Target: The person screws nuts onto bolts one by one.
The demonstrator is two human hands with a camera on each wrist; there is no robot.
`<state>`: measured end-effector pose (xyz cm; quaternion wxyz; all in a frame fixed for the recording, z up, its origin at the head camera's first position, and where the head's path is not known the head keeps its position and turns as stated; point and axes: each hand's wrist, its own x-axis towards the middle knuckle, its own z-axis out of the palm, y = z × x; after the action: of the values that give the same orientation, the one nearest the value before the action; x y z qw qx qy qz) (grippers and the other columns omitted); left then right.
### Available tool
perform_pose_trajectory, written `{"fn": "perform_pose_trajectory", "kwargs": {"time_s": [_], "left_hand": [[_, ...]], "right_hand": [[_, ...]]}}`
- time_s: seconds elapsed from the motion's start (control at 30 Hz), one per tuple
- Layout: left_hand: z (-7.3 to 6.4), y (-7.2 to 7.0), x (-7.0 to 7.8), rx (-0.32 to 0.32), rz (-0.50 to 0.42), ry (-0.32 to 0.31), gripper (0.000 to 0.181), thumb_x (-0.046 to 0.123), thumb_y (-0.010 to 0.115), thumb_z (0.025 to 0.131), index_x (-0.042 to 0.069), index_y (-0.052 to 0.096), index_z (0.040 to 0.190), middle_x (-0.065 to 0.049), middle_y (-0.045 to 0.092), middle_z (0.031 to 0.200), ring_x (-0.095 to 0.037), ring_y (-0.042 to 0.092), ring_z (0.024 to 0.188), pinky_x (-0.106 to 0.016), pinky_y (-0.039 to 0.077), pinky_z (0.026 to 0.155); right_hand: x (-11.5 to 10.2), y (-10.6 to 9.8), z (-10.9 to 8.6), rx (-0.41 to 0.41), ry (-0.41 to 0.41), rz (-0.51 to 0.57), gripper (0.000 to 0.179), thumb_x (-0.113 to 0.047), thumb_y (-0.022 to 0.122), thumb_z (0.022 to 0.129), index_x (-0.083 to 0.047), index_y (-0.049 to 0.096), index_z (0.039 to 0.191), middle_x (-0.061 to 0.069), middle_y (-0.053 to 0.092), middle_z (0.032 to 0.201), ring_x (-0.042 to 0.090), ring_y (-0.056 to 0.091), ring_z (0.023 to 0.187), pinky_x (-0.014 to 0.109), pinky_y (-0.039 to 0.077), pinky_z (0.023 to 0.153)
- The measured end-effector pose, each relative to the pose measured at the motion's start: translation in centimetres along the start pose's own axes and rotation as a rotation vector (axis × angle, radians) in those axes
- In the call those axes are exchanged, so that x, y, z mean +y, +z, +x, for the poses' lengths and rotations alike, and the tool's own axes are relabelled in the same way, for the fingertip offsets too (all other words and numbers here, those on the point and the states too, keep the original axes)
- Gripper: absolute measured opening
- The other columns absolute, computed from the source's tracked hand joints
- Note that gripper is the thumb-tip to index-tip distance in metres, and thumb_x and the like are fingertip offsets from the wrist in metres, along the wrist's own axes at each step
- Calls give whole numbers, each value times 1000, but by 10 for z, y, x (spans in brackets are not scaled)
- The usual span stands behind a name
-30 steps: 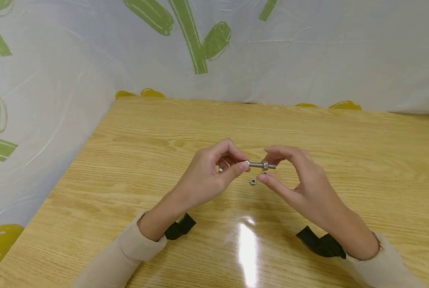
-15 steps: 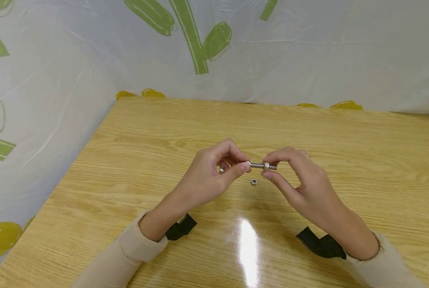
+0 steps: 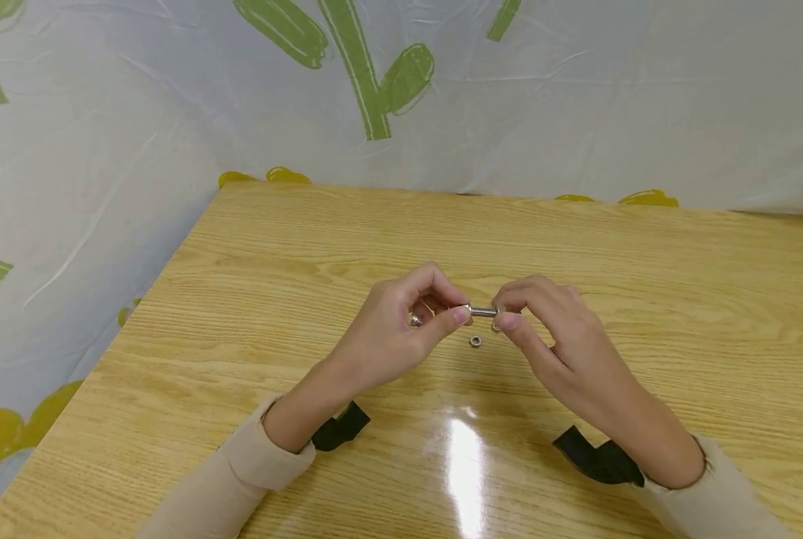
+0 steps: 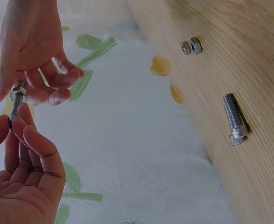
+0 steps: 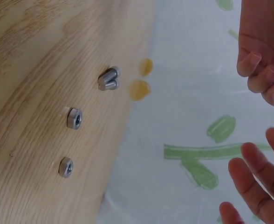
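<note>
In the head view my left hand (image 3: 398,322) pinches one end of a steel bolt (image 3: 484,311) between thumb and forefinger, holding it level over the table. A hex nut (image 4: 18,91) sits threaded on the bolt's shank. My right hand (image 3: 563,344) has its thumb and forefinger around that nut, mostly covering it and the bolt's free end. The other right fingers spread loosely, as the left wrist view shows. Below the hands lie two loose nuts; one nut (image 3: 475,340) is in plain sight, and another nut (image 3: 496,327) is partly covered by my right thumb.
Two socket-head bolts (image 4: 235,116) lie together on the wooden table (image 3: 294,247), mostly hidden behind my left hand in the head view. A pale cloth (image 3: 577,97) with green and yellow patterns hangs beyond the table. Black straps (image 3: 342,428) show at both wrists.
My right thumb and forefinger stood apart beside the nut, then closed on it. Now the thumb has moved forward over the nut, hiding the bolt's end. My left hand stays nearly still.
</note>
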<state>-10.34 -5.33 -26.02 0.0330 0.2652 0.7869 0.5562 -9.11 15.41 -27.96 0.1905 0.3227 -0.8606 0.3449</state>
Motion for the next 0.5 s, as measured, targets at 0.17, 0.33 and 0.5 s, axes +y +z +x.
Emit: {"fn": "perform_pose_trajectory", "kwargs": {"time_s": [0.17, 0.33, 0.5], "left_hand": [[0, 0, 0, 6, 17, 1, 5, 10, 62, 89, 7, 60, 93, -3, 66, 86, -9, 59, 73, -26, 52, 65], [0, -1, 0, 11, 11, 6, 5, 10, 62, 89, 7, 60, 93, -1, 66, 86, -12, 61, 74, -26, 52, 65], [0, -2, 0, 15, 8, 6, 5, 11, 62, 89, 7, 60, 92, -1, 66, 87, -9, 59, 73, -24, 51, 65]], "right_hand": [[-3, -3, 1, 0, 39, 29, 35, -17, 69, 85, -6, 53, 114, 0, 59, 103, 9, 49, 95, 28, 37, 82], [-2, 0, 4, 90, -107, 86, 39, -35, 54, 93, 2, 55, 107, 4, 60, 99, 8, 51, 95, 20, 37, 90], [-2, 2, 5, 121, -144, 83, 43, -39, 49, 94, 2, 57, 104, 6, 61, 99, 8, 52, 95, 19, 37, 88]]}}
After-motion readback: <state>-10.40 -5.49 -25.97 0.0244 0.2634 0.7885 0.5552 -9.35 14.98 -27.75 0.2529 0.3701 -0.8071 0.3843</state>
